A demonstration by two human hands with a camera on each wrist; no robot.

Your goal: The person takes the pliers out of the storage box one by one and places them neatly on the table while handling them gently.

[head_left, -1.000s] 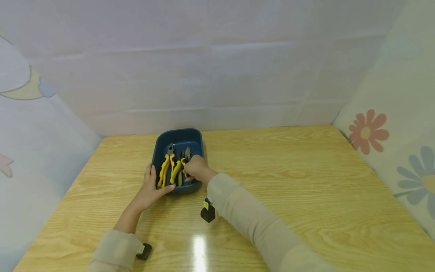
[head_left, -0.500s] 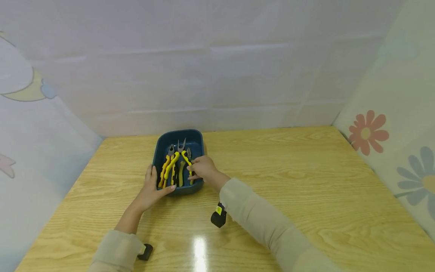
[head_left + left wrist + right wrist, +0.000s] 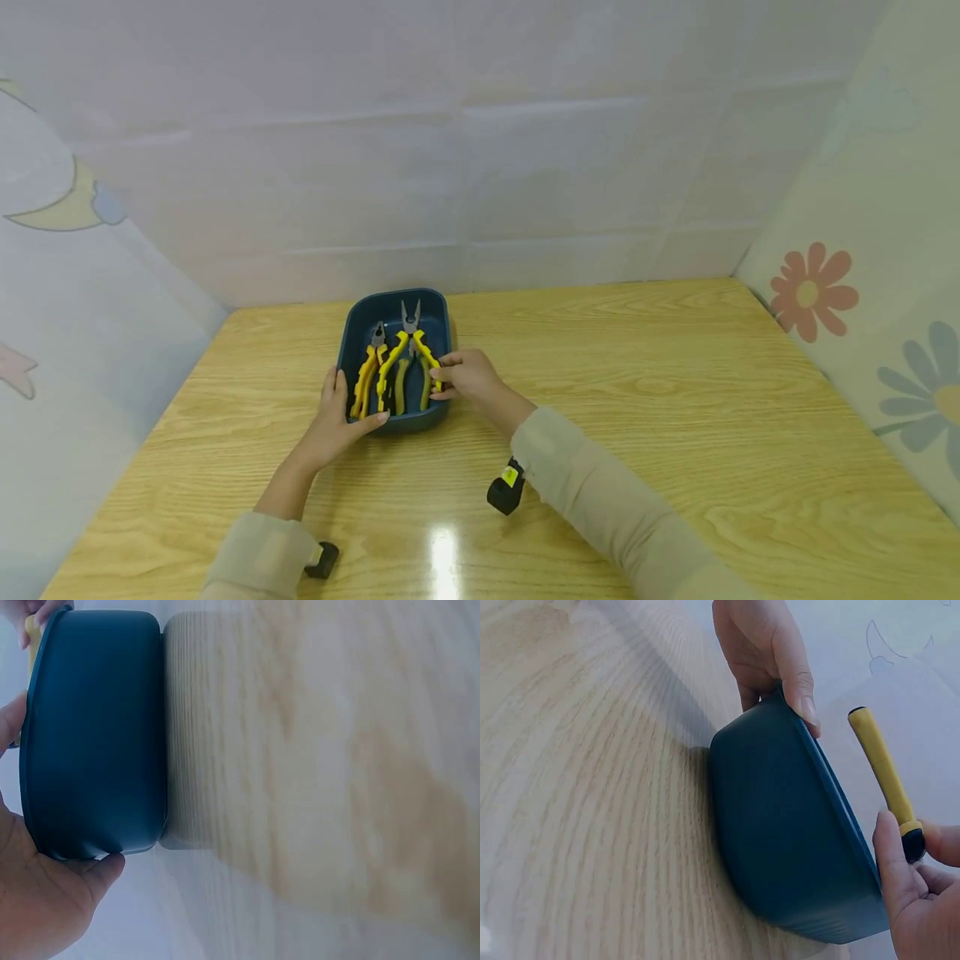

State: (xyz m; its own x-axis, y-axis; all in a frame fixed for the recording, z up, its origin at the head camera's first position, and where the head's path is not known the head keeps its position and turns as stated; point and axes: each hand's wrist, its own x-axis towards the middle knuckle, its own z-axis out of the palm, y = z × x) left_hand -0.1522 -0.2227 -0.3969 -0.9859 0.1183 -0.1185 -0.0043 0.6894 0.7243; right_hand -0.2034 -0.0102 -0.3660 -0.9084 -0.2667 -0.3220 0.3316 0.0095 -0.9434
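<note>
A dark blue plastic bin (image 3: 412, 423) stands on the wooden table. My left hand (image 3: 332, 423) grips its near left corner, thumb over the rim and fingers along the outer side. Over the bin's right side, my right hand (image 3: 474, 379) pinches the right handle of long-nose pliers (image 3: 390, 358), whose yellow-and-black handles are spread and jaws parted. In the right wrist view the pliers' other handle (image 3: 881, 761) sticks up above the rim. Left of them inside the bin lie orange-yellow pliers (image 3: 363, 383). Pliers with olive handles (image 3: 401, 387) lie beneath, their head partly hidden.
The light wood table (image 3: 645, 400) extends to both sides of the bin. Behind it rises a pale sheet-covered wall (image 3: 562, 183), and patterned sheets with flowers (image 3: 807, 292) flank the table. Black wrist cameras (image 3: 506, 492) hang under the sleeves.
My right hand has drawn back rightward, bringing the long-nose pliers up over the others; their handles and jaws have spread. My left hand stays on the bin's corner.
</note>
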